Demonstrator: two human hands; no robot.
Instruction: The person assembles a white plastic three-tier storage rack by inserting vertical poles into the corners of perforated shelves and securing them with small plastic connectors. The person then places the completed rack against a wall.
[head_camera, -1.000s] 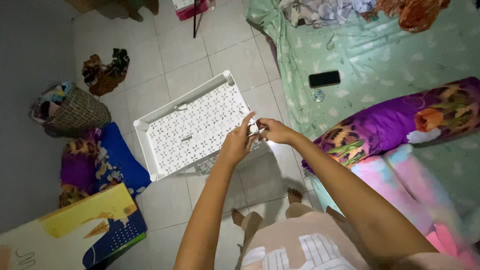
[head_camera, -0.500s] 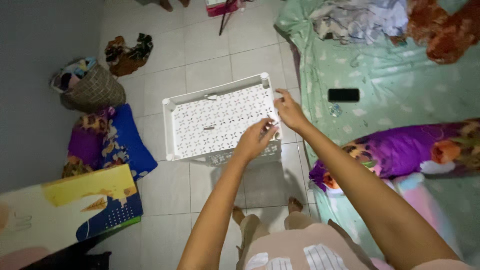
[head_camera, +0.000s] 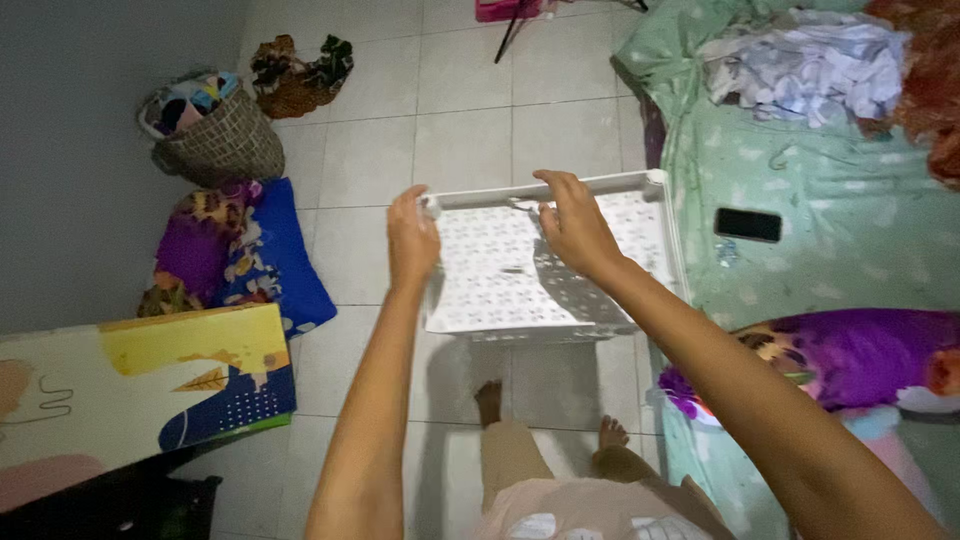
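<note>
A white perforated plastic basket (head_camera: 500, 270) is held up in front of me over the tiled floor, its open side facing me. My left hand (head_camera: 412, 238) grips its left far corner. My right hand (head_camera: 573, 222) holds the far rim near the middle. My bare feet show below the basket.
A woven basket of clothes (head_camera: 210, 135) and a heap of cloth (head_camera: 298, 68) lie at the far left. A blue and purple pillow (head_camera: 245, 255) and a folded play mat (head_camera: 150, 385) lie left. A green mattress (head_camera: 830, 230) with a black phone (head_camera: 748, 225), clothes and a purple pillow (head_camera: 850, 355) lies right.
The basket has turned and shifted right toward the mattress. My hands moved from its near edge to its far rim and left corner.
</note>
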